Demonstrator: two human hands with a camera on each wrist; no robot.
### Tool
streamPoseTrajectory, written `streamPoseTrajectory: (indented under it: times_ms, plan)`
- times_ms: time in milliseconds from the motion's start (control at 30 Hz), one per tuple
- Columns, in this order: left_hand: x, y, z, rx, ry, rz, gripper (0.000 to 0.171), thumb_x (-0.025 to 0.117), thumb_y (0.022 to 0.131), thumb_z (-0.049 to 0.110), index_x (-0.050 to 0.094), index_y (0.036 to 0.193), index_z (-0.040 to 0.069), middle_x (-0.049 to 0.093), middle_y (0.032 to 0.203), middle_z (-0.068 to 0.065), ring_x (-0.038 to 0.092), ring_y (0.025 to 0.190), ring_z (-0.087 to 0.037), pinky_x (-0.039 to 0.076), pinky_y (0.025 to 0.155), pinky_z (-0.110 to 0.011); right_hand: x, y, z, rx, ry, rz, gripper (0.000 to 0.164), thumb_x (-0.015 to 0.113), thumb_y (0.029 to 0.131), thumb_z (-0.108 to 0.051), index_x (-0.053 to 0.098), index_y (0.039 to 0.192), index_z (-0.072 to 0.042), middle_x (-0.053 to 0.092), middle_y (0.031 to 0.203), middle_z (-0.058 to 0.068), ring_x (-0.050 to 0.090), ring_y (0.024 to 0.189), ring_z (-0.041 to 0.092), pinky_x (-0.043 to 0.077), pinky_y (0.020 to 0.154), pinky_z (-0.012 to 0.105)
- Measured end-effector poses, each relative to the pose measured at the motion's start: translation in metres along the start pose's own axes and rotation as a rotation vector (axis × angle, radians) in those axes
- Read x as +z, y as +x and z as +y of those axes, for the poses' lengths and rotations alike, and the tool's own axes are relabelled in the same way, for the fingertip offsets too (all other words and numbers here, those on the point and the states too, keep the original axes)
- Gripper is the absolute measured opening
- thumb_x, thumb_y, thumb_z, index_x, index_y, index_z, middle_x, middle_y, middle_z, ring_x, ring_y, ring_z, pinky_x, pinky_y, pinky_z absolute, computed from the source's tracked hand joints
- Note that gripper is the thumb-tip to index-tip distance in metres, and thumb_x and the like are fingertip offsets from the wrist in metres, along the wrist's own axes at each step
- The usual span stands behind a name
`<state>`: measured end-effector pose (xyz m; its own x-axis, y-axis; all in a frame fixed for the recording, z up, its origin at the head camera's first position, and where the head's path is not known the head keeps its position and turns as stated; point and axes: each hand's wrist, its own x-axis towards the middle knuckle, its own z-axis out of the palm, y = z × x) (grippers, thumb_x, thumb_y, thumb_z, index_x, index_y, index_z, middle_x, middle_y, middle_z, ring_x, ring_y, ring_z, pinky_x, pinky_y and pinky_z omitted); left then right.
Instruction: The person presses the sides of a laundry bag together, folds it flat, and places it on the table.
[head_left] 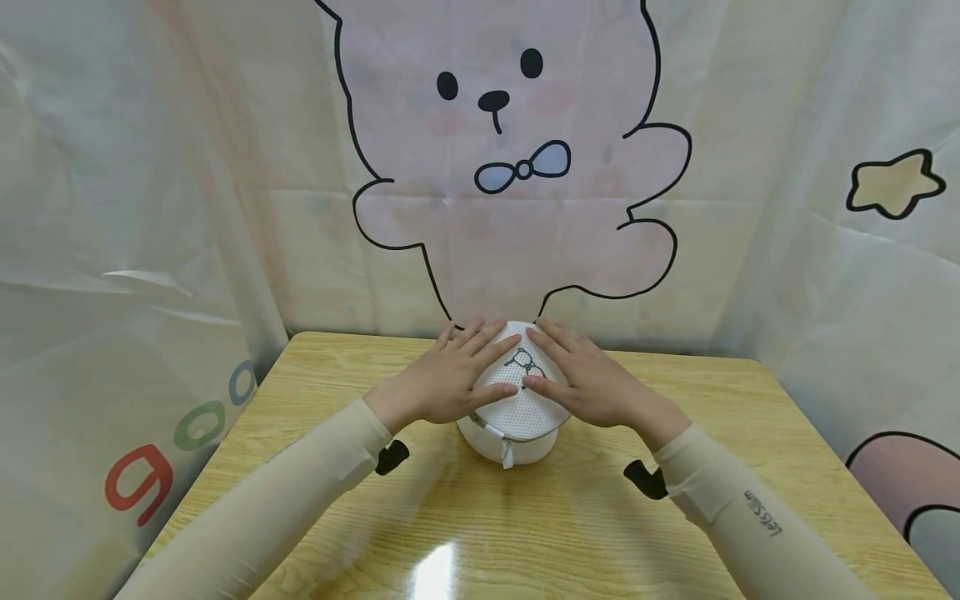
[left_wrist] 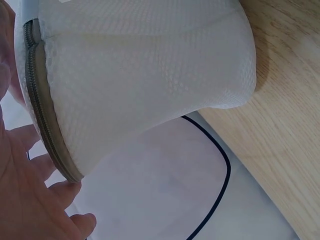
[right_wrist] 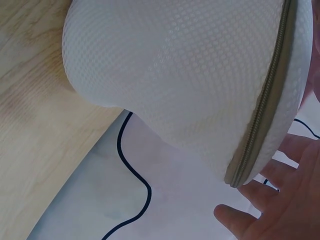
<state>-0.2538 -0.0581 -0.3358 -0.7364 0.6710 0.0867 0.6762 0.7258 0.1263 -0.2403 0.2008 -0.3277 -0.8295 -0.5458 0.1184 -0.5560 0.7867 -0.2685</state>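
A white mesh laundry bag (head_left: 517, 408), rounded and standing upright, is on the wooden table between both hands. Its flat lid carries a small dark line drawing, and a zipper (left_wrist: 47, 110) runs round the lid's edge, with a white pull tab hanging at the front. My left hand (head_left: 442, 379) lies on the left of the lid with fingers extended. On the lid's right side rests my right hand (head_left: 588, 379), its fingers also straight. In both wrist views the fingertips touch the lid near the zipper edge. Whatever the bag may contain is hidden.
The light wooden table (head_left: 337, 533) extends around the bag. Behind its far edge hangs a curtain (head_left: 510, 233) printed with a bear, and more fabric hangs at both sides. A black wrist mount (head_left: 645, 479) sits under the right sleeve.
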Motion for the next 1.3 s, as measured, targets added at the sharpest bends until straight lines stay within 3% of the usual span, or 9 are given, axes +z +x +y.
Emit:
streamPoseTrajectory:
  times_ms: [867,1300]
  plan:
    - [0.008,0.011,-0.009,-0.034,0.002,0.004,0.077,0.028,0.105,0.07,0.008,0.168,0.031,0.005,0.177,-0.004,0.007,0.163,-0.033,0.011,0.127,-0.066,0.005,0.015,0.005,0.044,0.026,-0.032,0.079,0.047,0.106,-0.059,0.021,0.167,-0.015,0.015,0.175,0.011,0.015,0.161,0.039,0.021,0.125,0.067]
    - [0.013,0.014,-0.015,-0.043,-0.029,-0.03,0.077,0.028,0.105,0.07,0.007,0.168,0.031,0.003,0.177,-0.001,0.007,0.163,-0.033,0.006,0.128,-0.064,0.01,0.018,0.011,0.036,0.067,-0.064,0.083,0.05,0.105,-0.06,0.019,0.167,-0.015,0.012,0.175,0.01,0.011,0.162,0.039,0.016,0.126,0.067]
